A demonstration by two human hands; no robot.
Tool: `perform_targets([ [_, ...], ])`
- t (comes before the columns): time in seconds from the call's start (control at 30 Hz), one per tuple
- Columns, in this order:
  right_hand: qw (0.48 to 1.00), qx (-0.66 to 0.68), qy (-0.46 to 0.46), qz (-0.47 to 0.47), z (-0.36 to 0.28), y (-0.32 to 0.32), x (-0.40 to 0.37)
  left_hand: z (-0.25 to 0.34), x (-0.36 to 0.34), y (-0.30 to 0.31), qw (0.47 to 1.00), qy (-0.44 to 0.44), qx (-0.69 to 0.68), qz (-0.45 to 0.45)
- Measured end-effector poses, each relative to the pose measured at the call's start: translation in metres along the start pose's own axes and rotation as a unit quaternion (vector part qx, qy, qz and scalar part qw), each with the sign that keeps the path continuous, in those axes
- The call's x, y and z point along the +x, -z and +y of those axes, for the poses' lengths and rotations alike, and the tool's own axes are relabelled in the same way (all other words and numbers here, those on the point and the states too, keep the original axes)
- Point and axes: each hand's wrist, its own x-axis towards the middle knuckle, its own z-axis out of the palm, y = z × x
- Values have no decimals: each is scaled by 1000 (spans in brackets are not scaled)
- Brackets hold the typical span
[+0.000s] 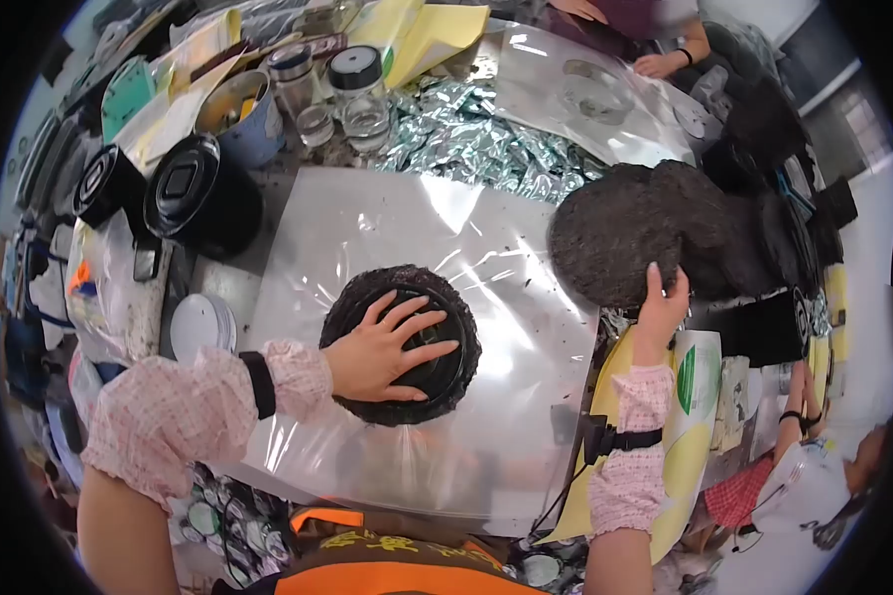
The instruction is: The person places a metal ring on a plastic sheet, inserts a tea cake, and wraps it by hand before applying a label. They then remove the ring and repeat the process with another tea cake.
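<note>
My left hand (392, 349) lies with fingers spread on a round black plastic lid-like piece (445, 369). Under that piece is a dark, rough-edged round cake (339, 315), compressed-looking, on a clear plastic sheet (486, 436). At the right, my right hand (664, 309) grips the near edge of another dark round cake (605, 238). Some of its fingers are hidden, apparently beneath the edge. More dark cakes (734, 233) overlap behind it.
Black canisters (203, 198), glass jars (357, 99) and a white round lid (202, 327) stand at the left. Crumpled foil (466, 139) lies beyond the sheet. Yellow papers (680, 436) are near my right forearm. Other people's hands (655, 64) show at the far side.
</note>
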Motion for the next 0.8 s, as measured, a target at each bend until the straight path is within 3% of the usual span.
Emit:
perform_targets([
  [0.07,997,80,5,15,-29,-4,-7,-2,0,-9,1000,2,-18,10],
  [0.13,990,131,-20,-40,-47,-8,-21,-5,1,-18,999,-5,-22,23],
  [0.2,901,355,-231,-97,-75,-18,-41,-7,3,-37,997,18,-69,5],
  [0.23,850,407,-280,-183,-88,-20,-57,-8,4,-42,996,27,-89,-2],
  [0.27,774,453,-366,-248,-91,-29,-82,-1,3,-41,999,31,-12,6],
  [0.33,777,396,-360,-332,-139,-50,-118,0,2,-35,1000,20,-19,-13],
  [0.37,753,400,-364,-375,-123,-59,-131,-3,2,-29,1000,13,-19,-21],
  [0.4,791,361,-342,-356,-126,-68,-146,-6,-8,-26,989,41,-138,35],
  [0.43,783,356,-376,-344,-121,-74,-156,-9,-17,-22,960,54,-256,96],
  [0.47,835,281,-315,-352,-116,-81,-164,-10,-30,-29,857,108,-458,211],
  [0.5,878,202,-257,-351,-109,-87,-173,-15,-37,-31,695,155,-634,303],
  [0.6,940,-11,-66,-334,-95,-97,-196,-26,-48,1,495,284,-726,384],
  [0.67,932,-148,39,-328,-114,-98,-198,-9,-48,-9,779,260,-440,364],
  [0.7,919,-213,91,-319,-125,-98,-198,-2,-47,-11,877,231,-265,328],
  [0.73,887,-262,237,-296,-136,-100,-200,0,-46,-11,866,231,-272,351],
  [0.8,820,-249,319,-406,-152,-118,-202,-4,-43,-15,872,236,-248,350],
])
